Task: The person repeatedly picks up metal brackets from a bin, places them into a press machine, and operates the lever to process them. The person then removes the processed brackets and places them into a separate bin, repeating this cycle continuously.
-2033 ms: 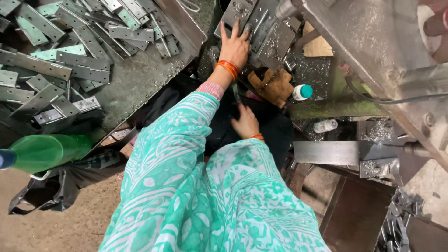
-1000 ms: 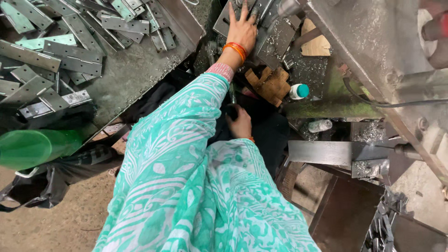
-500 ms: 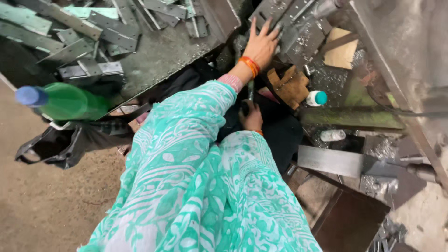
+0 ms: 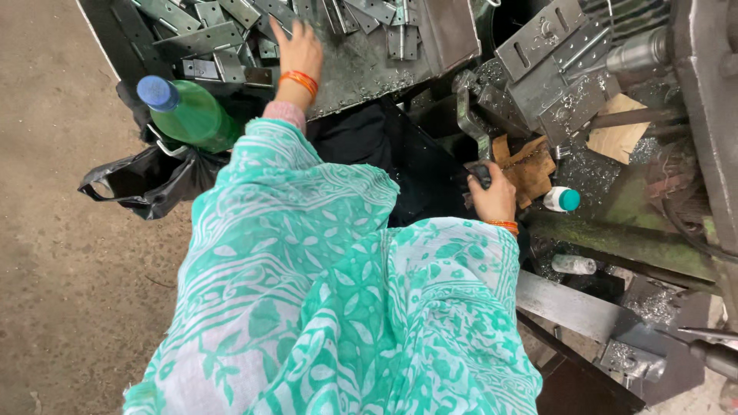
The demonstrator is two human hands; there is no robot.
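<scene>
Far left, a green plastic bottle with a blue cap lies tilted against the edge of a dark steel tray, above a crumpled black plastic bag. The tray carries a heap of flat grey slotted metal brackets.

The left hand is stretched forward, arm extended in a patterned teal-and-white sleeve, an orange bangle at the wrist. The palm faces down over the brackets at the tray's near edge; fingers lie slightly apart, resting on the pieces. Whether any piece is gripped cannot be told.

Right of centre, the right hand is drawn in close to the body, wrist bent, fingers curled tightly round the black knob of a grey metal lever that rises toward the machine. Just beside it lie a brown scrap of folded cardboard and a small white bottle with a teal cap. Metal shavings cover the machine bed.
</scene>
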